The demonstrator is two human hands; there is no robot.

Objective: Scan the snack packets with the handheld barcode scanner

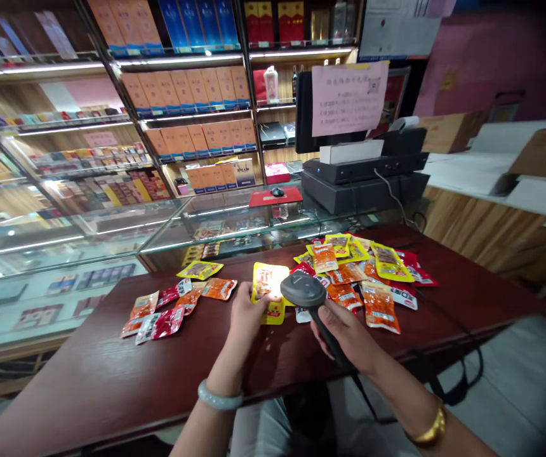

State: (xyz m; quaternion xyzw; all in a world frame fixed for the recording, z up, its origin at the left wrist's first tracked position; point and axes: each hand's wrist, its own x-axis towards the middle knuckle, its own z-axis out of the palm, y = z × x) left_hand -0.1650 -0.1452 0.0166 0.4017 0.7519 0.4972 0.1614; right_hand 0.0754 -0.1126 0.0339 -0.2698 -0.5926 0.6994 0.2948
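Pinching a yellow snack packet [268, 291] by its left edge, the left hand [248, 309] tilts it up off the dark red table [87, 374] while the right hand [344, 330], at its 3 o'clock, wraps shut on the handheld scanner [304, 291], whose head lights the packet's face. This looks like the scanning step; next the packet likely needs setting among the scanned packets [168, 308] at 9 o'clock and another taken from the unscanned heap [368, 273] at 2 o'clock. Both forearms reach forward from the bottom edge, wrists nearly level.
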